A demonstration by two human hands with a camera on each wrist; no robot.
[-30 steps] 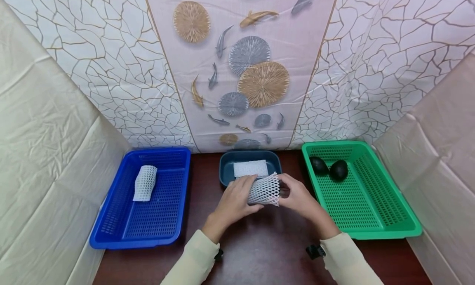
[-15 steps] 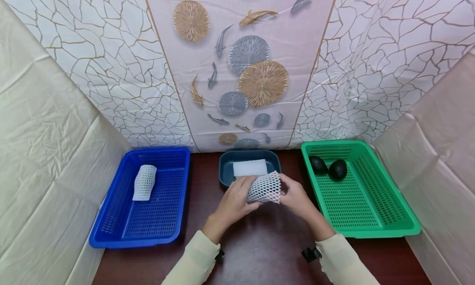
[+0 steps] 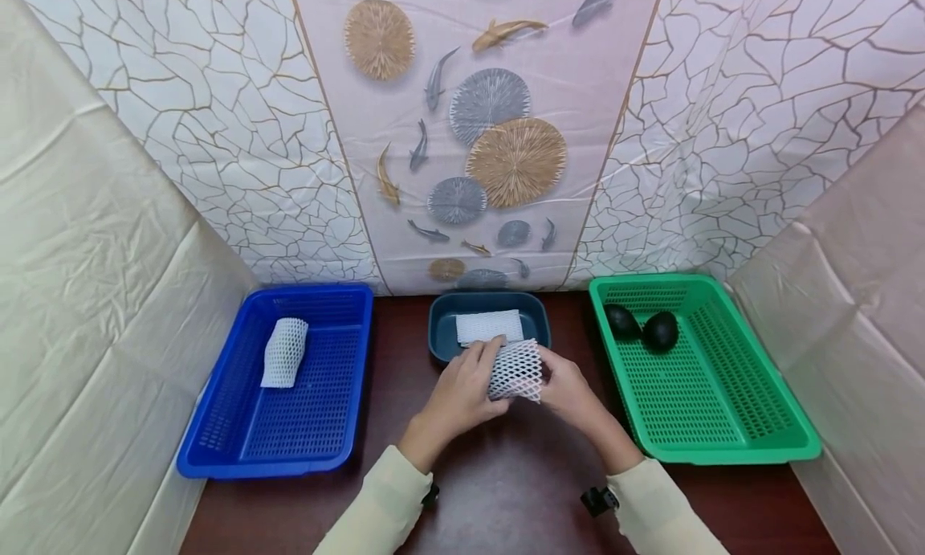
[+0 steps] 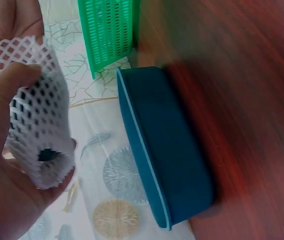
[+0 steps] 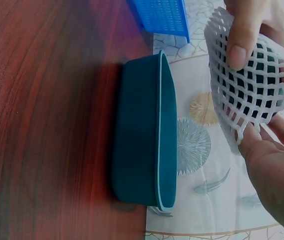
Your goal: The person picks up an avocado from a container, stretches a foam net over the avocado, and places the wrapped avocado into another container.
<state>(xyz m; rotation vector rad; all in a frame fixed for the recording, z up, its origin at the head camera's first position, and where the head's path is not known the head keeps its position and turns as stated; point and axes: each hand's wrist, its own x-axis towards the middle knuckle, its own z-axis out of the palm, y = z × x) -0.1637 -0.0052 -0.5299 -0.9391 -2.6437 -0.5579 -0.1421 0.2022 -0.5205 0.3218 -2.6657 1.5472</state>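
A white foam fruit net point(image 3: 516, 370) is held between both hands above the table, in front of the teal bin point(image 3: 437, 330). My left hand point(image 3: 466, 385) grips its left part, thumb on the near side. At its right end, my right hand point(image 3: 569, 385) pinches the rim, as the right wrist view shows. Something dark, probably a black avocado point(image 5: 251, 80), shows through the mesh. A flat foam net point(image 3: 490, 327) lies in the teal bin. Two black avocado-like fruits point(image 3: 660, 332) sit in the green basket point(image 3: 784, 426).
The blue basket point(image 3: 340, 450) stands on the left and holds another foam net point(image 3: 285, 354), bulging around its content. The baskets flank the teal bin on the dark red-brown wooden table point(image 3: 506, 491). Patterned cloth point(image 3: 506, 242) hangs behind, with pale cloth walls at both sides.
Both hands stay on the foam net. My left hand has shifted slightly right and my right hand slightly left, so less of the net's length shows between them.
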